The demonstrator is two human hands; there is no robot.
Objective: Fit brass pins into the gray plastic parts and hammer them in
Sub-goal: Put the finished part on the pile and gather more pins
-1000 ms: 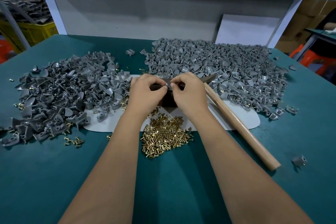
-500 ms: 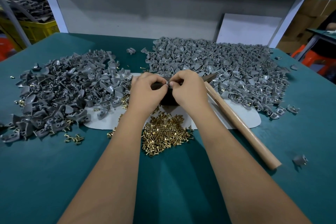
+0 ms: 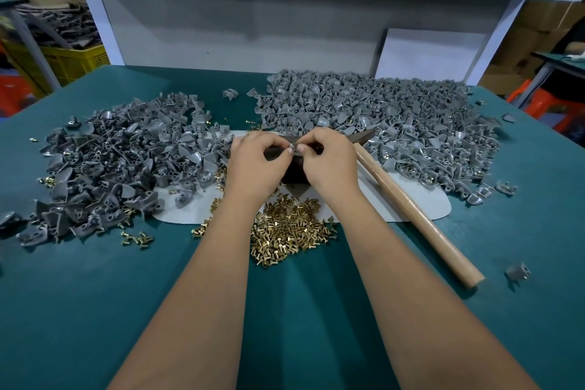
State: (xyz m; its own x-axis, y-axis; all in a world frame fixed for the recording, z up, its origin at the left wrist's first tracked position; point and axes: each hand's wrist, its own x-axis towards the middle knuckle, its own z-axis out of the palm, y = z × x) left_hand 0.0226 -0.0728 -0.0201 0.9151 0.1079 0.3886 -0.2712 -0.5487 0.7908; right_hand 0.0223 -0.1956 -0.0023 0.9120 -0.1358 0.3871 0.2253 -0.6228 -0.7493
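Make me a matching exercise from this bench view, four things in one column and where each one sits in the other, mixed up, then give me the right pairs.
Things:
1. hammer handle
2. brass pins
3. lone gray part
4. yellow crate

Places:
A. heaped on the table between the two forearms
B. off the table, behind its far left corner
C. alone on the green top, just right of the handle's near end
D. lying slantwise to the right of the right hand

Pairs: 1-D, 2-A, 3-C, 4-B
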